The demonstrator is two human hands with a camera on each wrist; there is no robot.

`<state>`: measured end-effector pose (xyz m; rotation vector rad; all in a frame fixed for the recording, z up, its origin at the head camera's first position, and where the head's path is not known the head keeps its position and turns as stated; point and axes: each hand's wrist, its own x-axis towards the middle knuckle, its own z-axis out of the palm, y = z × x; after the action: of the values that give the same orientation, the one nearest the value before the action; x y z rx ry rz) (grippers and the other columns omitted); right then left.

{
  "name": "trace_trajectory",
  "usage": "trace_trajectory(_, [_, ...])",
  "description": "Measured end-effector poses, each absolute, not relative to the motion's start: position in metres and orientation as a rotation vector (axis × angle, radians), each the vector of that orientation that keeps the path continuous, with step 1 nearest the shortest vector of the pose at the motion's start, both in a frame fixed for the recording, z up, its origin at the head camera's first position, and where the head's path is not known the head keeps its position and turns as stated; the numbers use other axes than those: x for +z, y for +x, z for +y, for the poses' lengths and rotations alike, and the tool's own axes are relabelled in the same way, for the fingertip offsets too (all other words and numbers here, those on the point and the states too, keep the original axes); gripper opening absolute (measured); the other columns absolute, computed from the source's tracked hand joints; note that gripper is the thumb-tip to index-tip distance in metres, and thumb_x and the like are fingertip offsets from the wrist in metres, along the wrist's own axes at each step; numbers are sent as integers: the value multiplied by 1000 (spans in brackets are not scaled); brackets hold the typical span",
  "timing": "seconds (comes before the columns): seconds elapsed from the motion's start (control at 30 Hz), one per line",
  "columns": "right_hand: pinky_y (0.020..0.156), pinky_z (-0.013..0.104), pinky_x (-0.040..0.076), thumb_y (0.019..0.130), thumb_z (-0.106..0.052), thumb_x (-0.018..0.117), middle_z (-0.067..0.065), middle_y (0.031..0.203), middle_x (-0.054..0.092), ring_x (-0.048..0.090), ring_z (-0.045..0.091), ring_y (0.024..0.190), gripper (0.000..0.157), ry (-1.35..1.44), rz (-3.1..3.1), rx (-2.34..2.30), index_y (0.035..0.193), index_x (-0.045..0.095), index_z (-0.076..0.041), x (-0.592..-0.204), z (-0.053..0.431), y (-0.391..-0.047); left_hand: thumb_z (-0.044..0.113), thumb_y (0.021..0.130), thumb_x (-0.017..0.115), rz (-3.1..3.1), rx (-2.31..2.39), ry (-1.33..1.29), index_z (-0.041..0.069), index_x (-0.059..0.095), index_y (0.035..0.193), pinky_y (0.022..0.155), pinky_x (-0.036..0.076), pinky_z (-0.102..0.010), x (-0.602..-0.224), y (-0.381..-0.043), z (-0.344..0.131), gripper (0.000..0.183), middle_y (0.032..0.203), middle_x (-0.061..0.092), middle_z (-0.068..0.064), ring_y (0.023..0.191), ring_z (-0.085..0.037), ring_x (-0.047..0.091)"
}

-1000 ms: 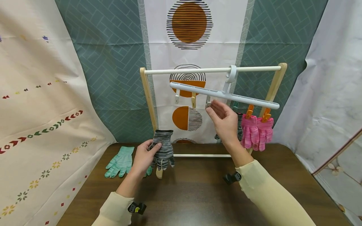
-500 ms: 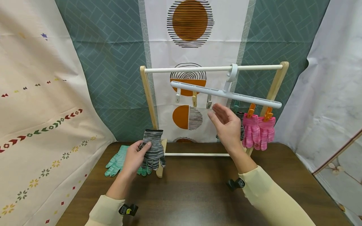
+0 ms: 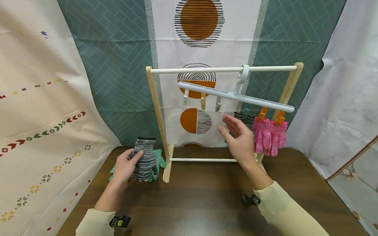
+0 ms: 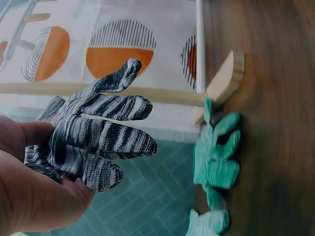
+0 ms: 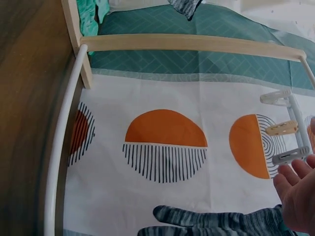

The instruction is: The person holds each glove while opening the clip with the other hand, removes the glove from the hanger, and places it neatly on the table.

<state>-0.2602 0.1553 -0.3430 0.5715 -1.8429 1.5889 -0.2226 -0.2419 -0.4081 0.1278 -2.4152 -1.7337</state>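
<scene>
My left hand (image 3: pixel 125 167) pinches a black-and-grey striped knit glove (image 3: pixel 144 160) near its cuff, fingers of the glove hanging down. In the left wrist view that glove (image 4: pixel 98 123) spreads out from my thumb. Partly behind it, mint-green gloves (image 3: pixel 159 160) lie on the table. My right hand (image 3: pixel 240 142) is held up with its fingers apart from everything, below the pale blue hanger (image 3: pixel 212 92) and its grey clothespin (image 3: pixel 218 104). Behind the right hand, another striped glove (image 3: pixel 249 121) hangs from a teal clothespin (image 3: pixel 246 110), partly hidden.
The hanger tilts down to the right on the top bar of a wooden rack (image 3: pixel 156 108). Two pink gloves (image 3: pixel 270 136) hang from orange clothespins (image 3: pixel 262 114). White (image 3: pixel 185 97) and tan (image 3: pixel 203 101) clothespins hang at the left. A dark wooden table (image 3: pixel 200 203) lies below.
My left hand has carried the striped glove leftward, from beside the rack's leg to in front of the green gloves. My right hand has come down away from the grey clothespin.
</scene>
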Motion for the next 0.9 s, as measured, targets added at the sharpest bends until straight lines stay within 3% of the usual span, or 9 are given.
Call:
trace_trajectory(0.3, [106,27,50,95,-6,81,12,135,71,68,27,126,43,542,-1923,1541,136,68,-1,-358,162,-249,41,108,64,-2478,-1646,168,-2,61,138,79,54,-28,-414,-217,-268,52,105,71,-6,89,-13,66])
trace_trajectory(0.47, [105,25,50,95,-8,82,10,137,70,66,22,128,46,527,-1957,1540,138,68,-3,-367,167,-245,45,108,62,-2579,-1550,206,-2,59,140,86,49,-30,-420,-211,-282,57,123,67,-14,108,-22,59])
trace_trajectory(0.6, [104,24,51,95,-8,82,8,137,70,66,21,128,46,519,-1968,1552,139,68,-5,-375,170,-240,43,109,60,-2630,-1541,218,-5,55,142,90,47,-37,-425,-208,-292,59,133,61,-22,119,-31,54])
trace_trajectory(0.77, [104,23,51,96,-8,81,6,137,70,66,22,128,45,521,-1974,1568,139,68,-4,-382,176,-237,39,111,59,-2680,-1584,235,-9,45,151,107,40,-52,-431,-204,-304,65,153,46,-28,139,-40,42])
trace_trajectory(0.9, [105,24,50,96,-7,80,7,136,70,66,21,128,45,516,-1969,1566,139,67,-3,-385,181,-235,35,111,59,-2740,-1573,242,-12,41,152,113,33,-60,-437,-201,-315,65,157,38,-32,145,-45,35])
